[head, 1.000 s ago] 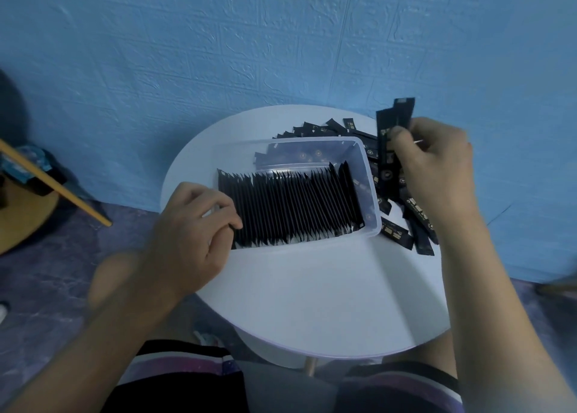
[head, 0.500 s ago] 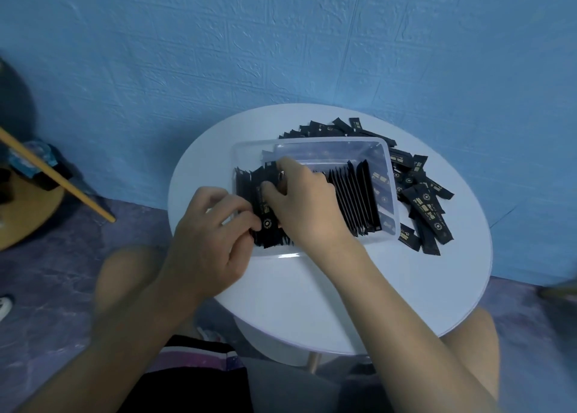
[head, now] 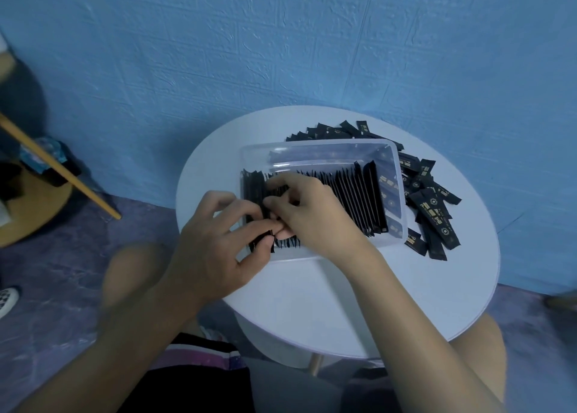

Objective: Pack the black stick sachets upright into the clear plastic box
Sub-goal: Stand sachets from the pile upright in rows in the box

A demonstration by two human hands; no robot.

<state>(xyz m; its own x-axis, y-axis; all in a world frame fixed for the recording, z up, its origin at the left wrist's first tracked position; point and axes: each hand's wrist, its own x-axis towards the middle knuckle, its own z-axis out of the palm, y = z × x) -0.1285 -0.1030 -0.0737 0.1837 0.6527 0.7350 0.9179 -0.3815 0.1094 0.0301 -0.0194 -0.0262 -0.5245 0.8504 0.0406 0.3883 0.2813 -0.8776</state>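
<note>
Your left hand (head: pixel 215 244), fingers curled, pinches the left end of the packed row (head: pixel 359 200) in the clear box (head: pixel 395 169). Your right hand (head: pixel 309 216) presses a sachet into the same gap; its grip is hidden, can't tell. Sachets stand on edge, long axes front-to-back. Loose pile (head: pixel 434 212) lies flat to the right, nearer your right hand.

Under both hands, the sachets in the box (head: pixel 359 197) were plain black, packed in a clear plastic box (head: pixel 318 150) with a faint bluish cast. To the right of the right hand (head: pixel 312 216), the loose sachets (head: pixel 434 216) were black with gold print and round gold emblems. The table (head: pixel 327 300) beneath the hands was white. Beyond the hands, the wall (head: pixel 281 44) was blue with an embossed brick pattern. Near the left hand (head: pixel 215 244), the shorts (head: pixel 199 359) were black with pink and white stripes.
</note>
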